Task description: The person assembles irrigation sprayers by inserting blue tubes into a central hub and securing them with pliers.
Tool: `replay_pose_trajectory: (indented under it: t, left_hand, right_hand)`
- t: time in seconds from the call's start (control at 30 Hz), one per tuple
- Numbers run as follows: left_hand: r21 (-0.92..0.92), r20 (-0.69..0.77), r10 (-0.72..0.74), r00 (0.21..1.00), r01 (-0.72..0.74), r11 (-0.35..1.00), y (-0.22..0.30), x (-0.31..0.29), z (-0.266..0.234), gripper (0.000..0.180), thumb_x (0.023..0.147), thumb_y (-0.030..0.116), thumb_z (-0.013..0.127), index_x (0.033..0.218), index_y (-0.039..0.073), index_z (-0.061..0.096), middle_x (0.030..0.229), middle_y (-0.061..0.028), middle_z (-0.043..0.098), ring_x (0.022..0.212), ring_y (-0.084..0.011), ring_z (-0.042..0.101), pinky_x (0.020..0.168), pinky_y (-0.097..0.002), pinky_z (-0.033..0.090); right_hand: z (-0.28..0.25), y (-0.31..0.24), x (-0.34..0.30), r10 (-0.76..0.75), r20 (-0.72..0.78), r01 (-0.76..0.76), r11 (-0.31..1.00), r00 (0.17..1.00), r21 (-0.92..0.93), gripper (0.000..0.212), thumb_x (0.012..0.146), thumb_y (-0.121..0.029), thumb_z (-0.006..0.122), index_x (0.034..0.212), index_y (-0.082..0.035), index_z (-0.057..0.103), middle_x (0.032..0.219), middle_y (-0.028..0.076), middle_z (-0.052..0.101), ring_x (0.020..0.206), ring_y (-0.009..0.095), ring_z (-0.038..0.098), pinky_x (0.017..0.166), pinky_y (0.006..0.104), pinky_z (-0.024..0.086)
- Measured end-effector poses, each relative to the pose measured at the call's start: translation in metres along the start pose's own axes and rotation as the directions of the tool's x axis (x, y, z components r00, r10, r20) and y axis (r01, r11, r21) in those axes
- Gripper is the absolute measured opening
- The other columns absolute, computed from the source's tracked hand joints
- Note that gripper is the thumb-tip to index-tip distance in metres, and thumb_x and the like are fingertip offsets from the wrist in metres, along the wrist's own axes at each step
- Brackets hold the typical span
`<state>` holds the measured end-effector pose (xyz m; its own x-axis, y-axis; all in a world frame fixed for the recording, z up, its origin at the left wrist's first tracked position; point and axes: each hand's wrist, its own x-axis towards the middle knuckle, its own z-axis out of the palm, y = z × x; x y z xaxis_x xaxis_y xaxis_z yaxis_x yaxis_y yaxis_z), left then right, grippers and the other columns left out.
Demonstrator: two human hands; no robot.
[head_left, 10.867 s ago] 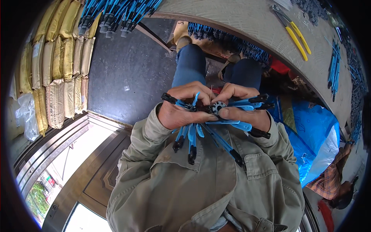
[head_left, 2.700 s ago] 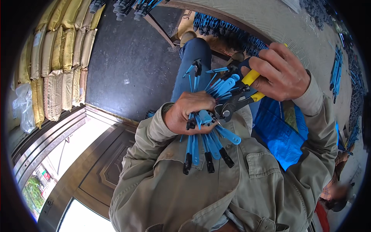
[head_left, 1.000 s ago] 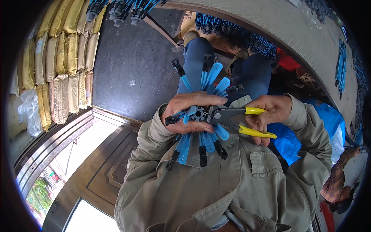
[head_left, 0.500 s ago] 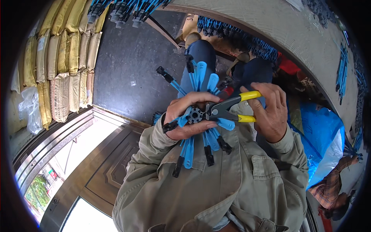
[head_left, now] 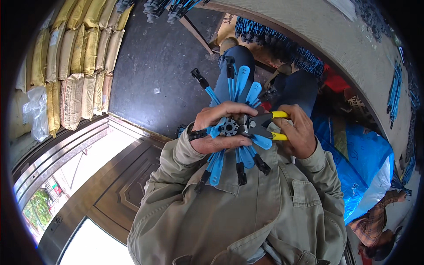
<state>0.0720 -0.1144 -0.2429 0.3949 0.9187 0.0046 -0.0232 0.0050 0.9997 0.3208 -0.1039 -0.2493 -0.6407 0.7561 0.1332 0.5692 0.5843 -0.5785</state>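
My left hand [head_left: 206,120] is closed around a round black hub [head_left: 229,127], its thumb and fingers on either side. Light-blue plastic arms [head_left: 242,80] fan out from the hub, and thin blue rods carry black clips [head_left: 199,77] at their ends. In my right hand [head_left: 300,132] are pliers [head_left: 259,125] with yellow handles, fingers wrapped over the grips. The dark jaws meet the hub's right side, between my left fingertips. What lies inside the jaws is too small to make out. The whole piece is held above my lap.
Stacked yellow and tan sacks [head_left: 70,57] line the left, near a door [head_left: 128,190]. A table [head_left: 282,22] curves along the far right, bearing blue rods [head_left: 394,95]. Bundled blue parts [head_left: 274,37] lie beneath it. Right are a blue sheet [head_left: 353,159] and another person's plaid sleeve [head_left: 373,225].
The pliers' handles have come closer together as my right hand squeezes and shifts left. My left hand keeps its hold on the hub. The whole view has shifted slightly.
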Motion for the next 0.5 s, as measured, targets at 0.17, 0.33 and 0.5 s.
replay_pose_trajectory:
  t: [0.17,0.33,0.5]
  left_hand:
    - [0.076,0.024,0.023,0.999,-0.025,0.997,-0.001,0.0,-0.007,0.061,0.057,0.031,0.085,0.102,-0.004,0.062,0.087,-0.0098,0.064,0.079,-0.0161,0.062,0.073,-0.0264,0.048]
    - [0.046,0.069,0.074,0.995,-0.078,0.996,-0.004,0.002,-0.012,0.053,0.059,0.025,0.083,0.105,0.005,0.064,0.087,-0.0072,0.064,0.076,-0.0155,0.06,0.07,-0.026,0.047]
    - [-0.019,0.195,0.082,0.977,-0.079,0.997,-0.011,0.005,-0.019,0.054,0.062,0.023,0.081,0.108,0.005,0.063,0.091,-0.0094,0.065,0.081,-0.0175,0.062,0.072,-0.0276,0.048]
  right_hand:
    - [-0.007,0.012,0.008,-0.145,0.135,0.071,0.893,0.98,0.445,0.029,0.072,-0.005,0.064,0.1,-0.001,0.06,0.097,0.016,0.056,0.082,0.028,0.055,0.067,0.0332,0.044]
    - [-0.033,0.031,0.015,-0.289,0.555,-0.37,0.502,0.78,0.782,0.029,0.081,-0.006,0.061,0.107,0.001,0.054,0.099,0.013,0.057,0.078,0.02,0.058,0.064,0.0283,0.046]
    - [-0.034,0.032,0.011,-0.4,0.703,-0.763,0.012,0.589,0.646,0.04,0.087,-0.012,0.059,0.12,0.003,0.042,0.102,0.012,0.057,0.074,0.012,0.058,0.061,0.0245,0.047]
